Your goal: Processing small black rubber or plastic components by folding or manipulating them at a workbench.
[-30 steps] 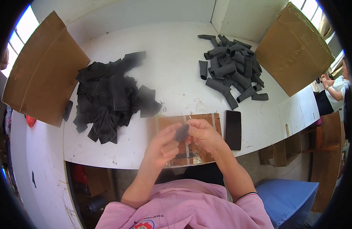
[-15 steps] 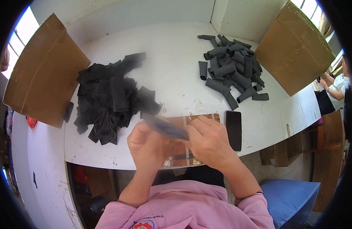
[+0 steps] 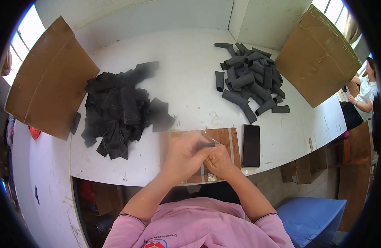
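My left hand (image 3: 183, 152) and my right hand (image 3: 219, 160) meet above a brown board (image 3: 234, 142) crossed by strips of clear tape. Both are closed around a dark grey fabric piece (image 3: 205, 145), and only a small part of it shows between the fingers. The left hand is smeared by motion. To the left lies a heap of flat black fabric pieces (image 3: 126, 105). Farther off on the right is a pile of dark grey fabric tubes (image 3: 260, 78), several with round open ends.
A black phone (image 3: 251, 145) lies right of the board on the white table (image 3: 190, 91). Cardboard boxes stand at the left (image 3: 50, 78) and right (image 3: 318, 58). A blue bag (image 3: 310, 217) is below at right. Another person (image 3: 364, 97) is at the far right.
My hands have come together. The left moved right to meet the right hand, which shifted slightly left and down. The fabric piece, stretched between them before, is now mostly covered by fingers.
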Available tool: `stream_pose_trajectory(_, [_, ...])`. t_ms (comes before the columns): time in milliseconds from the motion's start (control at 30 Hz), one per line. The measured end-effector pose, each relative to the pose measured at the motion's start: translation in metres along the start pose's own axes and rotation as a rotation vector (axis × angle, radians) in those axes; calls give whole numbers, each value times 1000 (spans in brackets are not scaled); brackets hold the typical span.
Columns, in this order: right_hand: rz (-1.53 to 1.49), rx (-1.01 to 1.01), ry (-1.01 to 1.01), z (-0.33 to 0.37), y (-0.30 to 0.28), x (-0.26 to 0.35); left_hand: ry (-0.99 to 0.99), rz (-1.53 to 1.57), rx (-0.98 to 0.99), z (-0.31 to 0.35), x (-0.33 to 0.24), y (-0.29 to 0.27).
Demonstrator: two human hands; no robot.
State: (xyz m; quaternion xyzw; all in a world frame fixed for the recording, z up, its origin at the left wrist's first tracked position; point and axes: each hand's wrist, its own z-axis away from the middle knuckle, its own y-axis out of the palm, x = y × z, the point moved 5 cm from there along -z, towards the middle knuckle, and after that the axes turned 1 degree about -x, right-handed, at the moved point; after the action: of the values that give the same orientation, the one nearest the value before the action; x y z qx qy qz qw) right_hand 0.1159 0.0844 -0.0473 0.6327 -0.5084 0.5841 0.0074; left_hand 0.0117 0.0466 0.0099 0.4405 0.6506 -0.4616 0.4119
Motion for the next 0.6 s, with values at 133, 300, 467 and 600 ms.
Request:
stream_pose_trajectory(133, [45,42,99,-10,-14,17,99,77,-154,6,-19,-3])
stream_pose_trajectory(300, [243,-5,-73,-23,-36,51,90,854,-336,15,-16,-17])
stream_pose_trajectory(467, [327,-54,-87,-18,-17,34,-79,1083,-329,17,5,-13])
stream_pose_trajectory(600, [261,-126,-142,-19,-26,46,0,895,-412,22,8,-27])
